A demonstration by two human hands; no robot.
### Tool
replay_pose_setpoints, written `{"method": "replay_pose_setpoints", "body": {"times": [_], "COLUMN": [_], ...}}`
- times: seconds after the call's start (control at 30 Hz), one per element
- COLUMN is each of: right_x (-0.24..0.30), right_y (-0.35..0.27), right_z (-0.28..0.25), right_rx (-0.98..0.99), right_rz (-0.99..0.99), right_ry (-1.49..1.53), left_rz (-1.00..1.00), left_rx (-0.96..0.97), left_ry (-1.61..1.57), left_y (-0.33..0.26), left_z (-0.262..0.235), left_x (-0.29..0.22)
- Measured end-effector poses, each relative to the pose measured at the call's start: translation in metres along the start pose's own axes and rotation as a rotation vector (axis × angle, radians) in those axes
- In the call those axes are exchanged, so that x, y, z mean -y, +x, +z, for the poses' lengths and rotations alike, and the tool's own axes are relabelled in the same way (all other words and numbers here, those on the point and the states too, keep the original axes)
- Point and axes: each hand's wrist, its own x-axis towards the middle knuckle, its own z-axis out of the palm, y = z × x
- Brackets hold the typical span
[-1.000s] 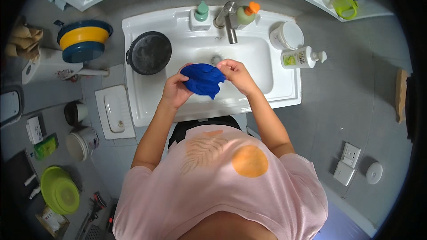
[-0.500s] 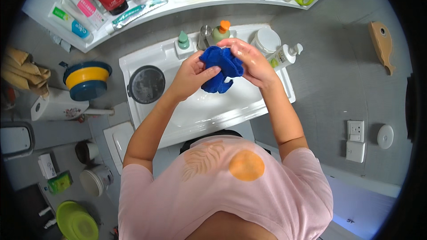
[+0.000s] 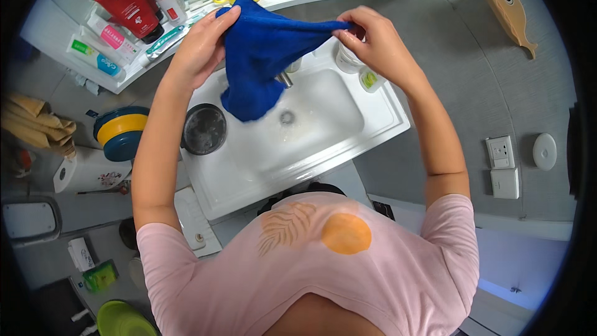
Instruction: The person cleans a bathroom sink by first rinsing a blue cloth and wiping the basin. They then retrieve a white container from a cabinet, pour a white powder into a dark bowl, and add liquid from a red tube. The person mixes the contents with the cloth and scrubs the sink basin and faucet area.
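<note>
Blue cloth (image 3: pixel 261 56) hangs stretched between our two hands above the back edge of the white sink (image 3: pixel 311 143), its lower fold drooping over the basin with open room beneath. We count one cloth, one sink, one dark round lid (image 3: pixel 204 129) at the sink's left rim. Our left hand (image 3: pixel 202 46) closes its fingers on the cloth's left corner; our right hand (image 3: pixel 373 40) pinches the right corner.

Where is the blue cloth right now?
The blue cloth hangs stretched between the left hand and the right hand, held up above the white sink, just below the shelf.
</note>
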Motion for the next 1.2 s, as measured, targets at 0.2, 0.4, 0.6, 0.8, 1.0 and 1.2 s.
{"method": "replay_pose_setpoints", "body": {"times": [0.2, 0.4, 0.6, 0.8, 1.0, 1.2], "right_x": [0.000, -0.007, -0.027, -0.030, -0.092, -0.159], "right_y": [0.023, 0.048, 0.046, -0.021, -0.166, -0.287], "right_z": [-0.037, -0.083, -0.088, -0.057, 0.027, 0.115], "right_rx": [0.181, 0.019, 0.131, 0.116, 0.653, 0.833], "right_rz": [-0.011, 0.004, 0.011, -0.073, -0.203, -0.100], "right_ry": [0.763, 0.767, 0.728, 0.474, 0.276, 0.019], "left_rz": [0.029, 0.137, 0.108, 0.123, 0.058, -0.174], "left_rx": [0.003, -0.063, -0.128, -0.228, 0.108, 0.239], "left_ry": [0.062, 0.400, 0.434, 0.603, 0.919, 0.799], "left_y": [-0.005, -0.018, -0.020, -0.077, -0.204, -0.273], "left_z": [-0.017, -0.011, -0.007, 0.008, 0.044, 0.085], "left_x": [-0.040, -0.082, -0.066, -0.025, 0.118, 0.280]}}
